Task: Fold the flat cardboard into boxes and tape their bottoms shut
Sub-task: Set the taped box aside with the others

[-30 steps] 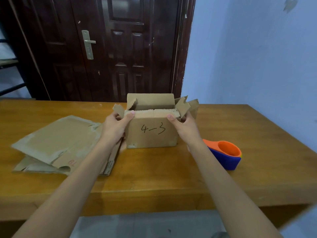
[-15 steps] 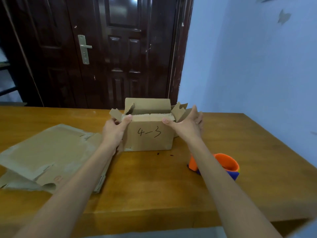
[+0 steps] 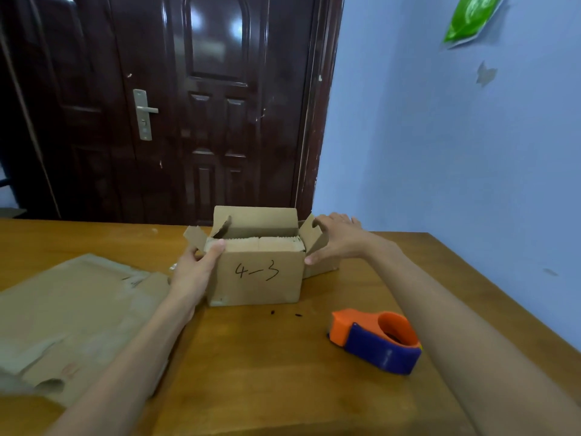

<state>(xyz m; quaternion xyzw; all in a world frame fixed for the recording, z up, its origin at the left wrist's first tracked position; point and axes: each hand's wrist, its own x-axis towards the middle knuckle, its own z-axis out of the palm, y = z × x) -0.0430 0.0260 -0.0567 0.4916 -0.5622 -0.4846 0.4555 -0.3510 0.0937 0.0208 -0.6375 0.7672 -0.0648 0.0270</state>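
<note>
I see the cardboard box (image 3: 256,272) standing upright on the wooden counter (image 3: 283,372), marked "4-3" on its near face, top flaps splayed open, the near one folded inward. My left hand (image 3: 195,272) holds the box's left near corner, thumb curled over the top edge. My right hand (image 3: 334,239) rests flat against the right side flap, fingers straight, thumb near the box's right corner. Flat cardboard sheets (image 3: 72,316) lie left of the left hand; the orange and blue tape dispenser (image 3: 375,341) sits nearer me than the right hand, under that forearm. Compared with half a second ago, the right hand has spread further out along the flap, and the dispenser is fully exposed.
</note>
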